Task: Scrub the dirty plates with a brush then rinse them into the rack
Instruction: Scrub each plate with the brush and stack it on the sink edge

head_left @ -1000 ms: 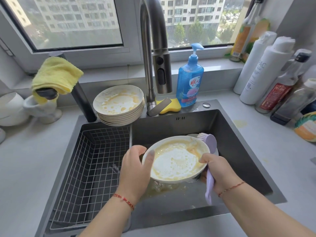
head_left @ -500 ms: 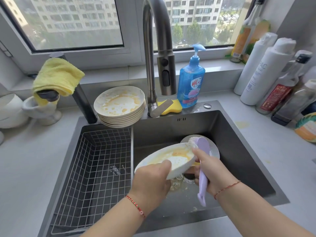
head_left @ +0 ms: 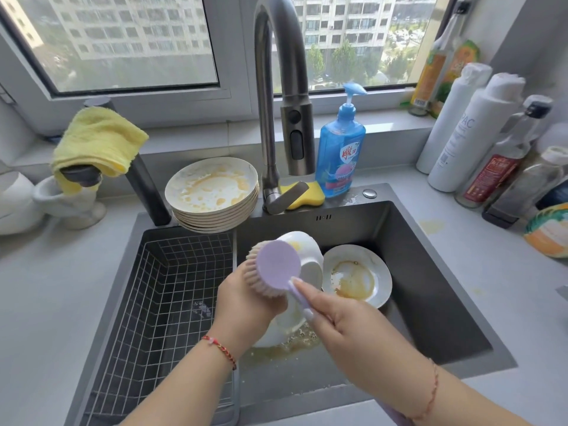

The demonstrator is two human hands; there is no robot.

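1. The sink (head_left: 430, 272) fills the middle of the view, dark steel, with yellow greasy water pooled at the bottom near the drain.
2. The wire rack (head_left: 159, 302) sits in the sink's left part, with no plates in it, so nothing looks rinsed yet.
3. The tap (head_left: 276, 87) arches above the basin, and no water is running from it.
4. The stack of dirty plates (head_left: 212, 192) waits on the sink's back edge, just left of the tap, smeared with yellow sauce.
5. Another dirty plate (head_left: 356, 276) lies flat in the basin, to the right of the hands.
6. The plate being scrubbed (head_left: 307, 259) is tipped up on edge over the basin, its pale underside towards the camera. It is glazed, wet and greasy, so I judge it slippery and breakable, best held at the rim with the thumb on one face and the fingers behind.
7. The left hand (head_left: 246, 305) holds that plate at its lower left rim, fingers wrapped out of sight behind it.
8. The right hand (head_left: 341, 321) is curled round the purple handle, forefinger stretched along it.
9. The brush (head_left: 276, 265) shows its round purple back, bristles pressed towards the plate. It looks light and stiff, easy to steer from the handle.
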